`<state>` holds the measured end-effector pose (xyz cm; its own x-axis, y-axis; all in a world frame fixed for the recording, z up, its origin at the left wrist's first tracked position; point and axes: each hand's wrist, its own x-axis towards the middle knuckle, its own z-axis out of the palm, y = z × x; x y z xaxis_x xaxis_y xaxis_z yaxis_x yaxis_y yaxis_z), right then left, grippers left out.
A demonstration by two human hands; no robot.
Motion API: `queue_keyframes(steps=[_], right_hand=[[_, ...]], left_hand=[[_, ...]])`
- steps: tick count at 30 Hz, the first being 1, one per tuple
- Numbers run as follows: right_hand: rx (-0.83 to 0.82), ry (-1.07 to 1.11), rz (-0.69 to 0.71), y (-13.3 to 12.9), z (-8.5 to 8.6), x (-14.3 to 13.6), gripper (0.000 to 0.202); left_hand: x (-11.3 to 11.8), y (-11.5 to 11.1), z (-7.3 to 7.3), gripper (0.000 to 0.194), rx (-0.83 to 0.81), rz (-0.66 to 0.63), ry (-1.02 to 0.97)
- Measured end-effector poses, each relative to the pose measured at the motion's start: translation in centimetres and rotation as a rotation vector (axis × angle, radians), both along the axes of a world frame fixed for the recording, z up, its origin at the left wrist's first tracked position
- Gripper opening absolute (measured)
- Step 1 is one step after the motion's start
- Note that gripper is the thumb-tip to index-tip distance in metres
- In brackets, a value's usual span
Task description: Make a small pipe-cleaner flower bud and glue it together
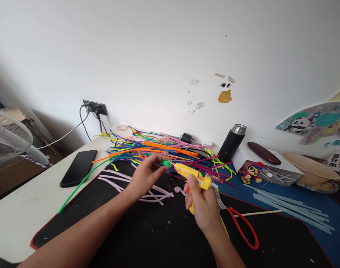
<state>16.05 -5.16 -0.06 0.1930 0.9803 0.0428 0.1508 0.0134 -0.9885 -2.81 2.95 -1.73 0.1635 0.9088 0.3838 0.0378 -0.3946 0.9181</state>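
My right hand [202, 201] is wrapped round a yellow hot glue gun [188, 172], its nozzle pointing left. Pinched between the thumb and fingers of my left hand [147, 175] is a small green fuzzy piece [166, 163], which looks like coiled pipe cleaner. The nozzle tip is at the right end of this piece; whether it touches I cannot tell. Below the hands lie pale lilac pipe cleaners [153, 200] and a small lilac coil [177, 189] on the black mat [164, 230]. Behind them spreads a heap of coloured pipe cleaners [147, 147].
Red-handled pliers or cutters [242, 229] lie right of my right hand. Further right are glue sticks [292, 210], a small colourful figure [253, 173], a white box [284, 167] and a black flask [233, 142]. A phone [78, 168] and a fan [10, 137] are at left.
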Motion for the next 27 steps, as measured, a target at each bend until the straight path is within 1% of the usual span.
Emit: queue_keyframes(steps=[9,17,27], right_hand=[[0.014,0.007,0.005,0.02,0.08,0.01,0.068],[0.031,0.069,0.018,0.04,0.11,0.02,0.065],[0.015,0.039,0.02,0.04,0.15,0.02,0.066]], left_hand=[[0.14,0.03,0.49,0.025,-0.03,-0.002,-0.05],[0.06,-0.06,0.27,0.025,-0.031,-0.013,-0.039],[0.32,-0.13,0.57,0.029,-0.051,-0.019,-0.066]])
